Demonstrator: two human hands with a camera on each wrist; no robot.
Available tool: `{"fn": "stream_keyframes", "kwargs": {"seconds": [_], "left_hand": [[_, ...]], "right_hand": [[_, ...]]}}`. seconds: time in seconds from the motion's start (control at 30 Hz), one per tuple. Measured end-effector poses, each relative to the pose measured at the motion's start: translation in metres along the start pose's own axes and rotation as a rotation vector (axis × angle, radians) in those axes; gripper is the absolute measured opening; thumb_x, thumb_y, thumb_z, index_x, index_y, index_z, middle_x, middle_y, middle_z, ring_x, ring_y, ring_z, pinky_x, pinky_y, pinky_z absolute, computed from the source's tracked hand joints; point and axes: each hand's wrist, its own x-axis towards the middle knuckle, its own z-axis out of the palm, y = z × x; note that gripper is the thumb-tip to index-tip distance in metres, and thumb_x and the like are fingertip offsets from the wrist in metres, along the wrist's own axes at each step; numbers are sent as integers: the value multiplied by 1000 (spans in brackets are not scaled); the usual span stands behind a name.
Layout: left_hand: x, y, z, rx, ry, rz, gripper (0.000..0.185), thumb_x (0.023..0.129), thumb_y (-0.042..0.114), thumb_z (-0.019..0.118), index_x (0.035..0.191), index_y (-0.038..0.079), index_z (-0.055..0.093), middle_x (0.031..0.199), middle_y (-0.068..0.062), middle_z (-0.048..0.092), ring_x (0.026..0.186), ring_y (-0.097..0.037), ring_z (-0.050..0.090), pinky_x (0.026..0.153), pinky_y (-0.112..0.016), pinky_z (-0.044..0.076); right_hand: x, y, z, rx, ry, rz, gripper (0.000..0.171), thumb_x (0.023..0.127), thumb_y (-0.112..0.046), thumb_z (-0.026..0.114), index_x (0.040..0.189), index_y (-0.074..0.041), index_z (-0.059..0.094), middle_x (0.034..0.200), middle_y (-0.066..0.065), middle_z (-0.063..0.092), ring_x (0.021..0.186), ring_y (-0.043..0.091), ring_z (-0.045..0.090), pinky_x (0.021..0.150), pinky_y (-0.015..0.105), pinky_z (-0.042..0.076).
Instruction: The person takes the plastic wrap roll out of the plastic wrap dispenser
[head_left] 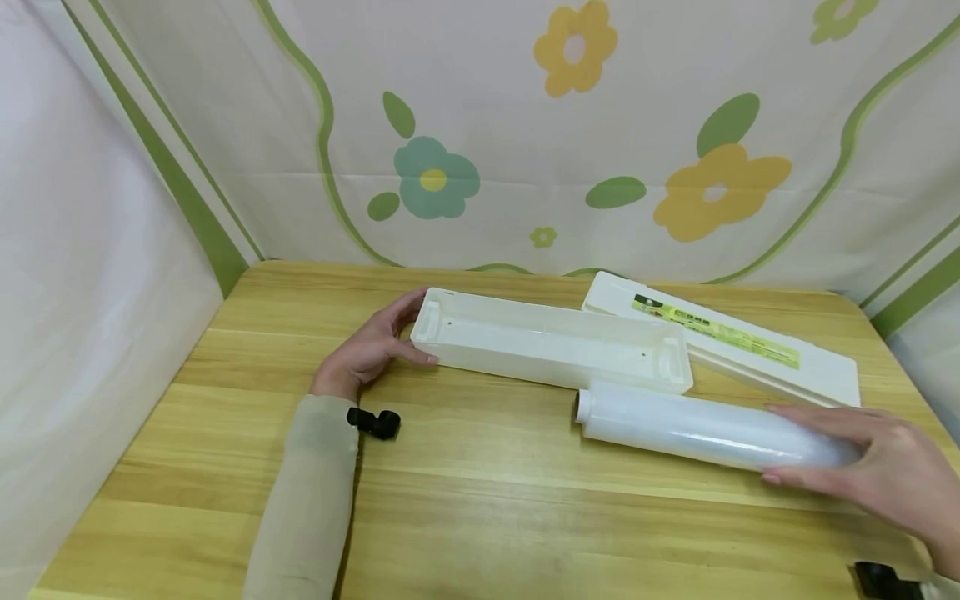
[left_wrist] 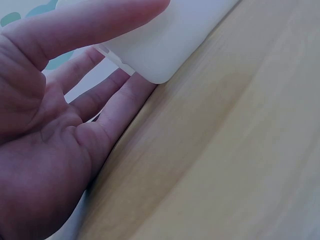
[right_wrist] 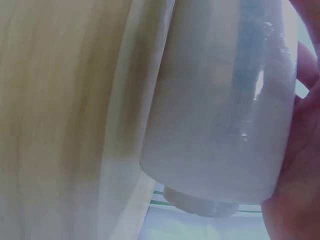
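A long, open white plastic box (head_left: 525,360) sits on the wooden table. My left hand (head_left: 372,343) holds its left end, the thumb along the front wall and the fingers behind the end. In the left wrist view the thumb overlaps the corner of the box (left_wrist: 175,50), with the fingertips partly hidden behind it. On the right, my right hand (head_left: 892,467) grips the far end of a roll of cling film (head_left: 697,427). The roll's left end, with its hollow core showing, overlaps the box's front right corner. Glossy film wraps the roll (right_wrist: 215,110) in the right wrist view.
Behind the roll lies the white lid (head_left: 828,373) with a green and yellow label, slanting behind the box's right end. A flower-patterned curtain (head_left: 495,108) hangs at the table's back edge. The table (head_left: 465,500) has a light wood grain.
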Motion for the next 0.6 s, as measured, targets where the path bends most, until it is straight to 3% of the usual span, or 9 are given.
{"fn": "stream_keyframes", "kwargs": {"seconds": [0.37, 0.5, 0.6], "left_hand": [[0, 0, 1, 5, 4, -6, 116, 74, -18, 86, 170, 21, 34, 163, -9, 44, 143, -29, 41, 95, -25, 59], [-1, 0, 1, 0, -2, -8, 117, 74, -19, 86, 171, 21, 32, 165, -9, 42, 144, -30, 41, 95, -24, 59], [-2, 0, 0, 4, 0, -9, 117, 75, -19, 86, 171, 21, 32, 165, -9, 43, 144, -29, 41, 96, -23, 58]], "right_hand": [[-4, 5, -10, -46, -188, 316, 75, 57, -41, 108, 127, -32, 82, 115, -57, 43, 101, -37, 29, 67, 0, 33], [-5, 8, -10, -72, -237, 367, 75, 62, -50, 105, 131, -36, 79, 119, -51, 46, 101, -34, 28, 66, 4, 33], [-5, 8, -10, -91, -247, 361, 75, 62, -52, 104, 131, -38, 78, 131, -33, 59, 102, -31, 29, 66, 5, 33]]}}
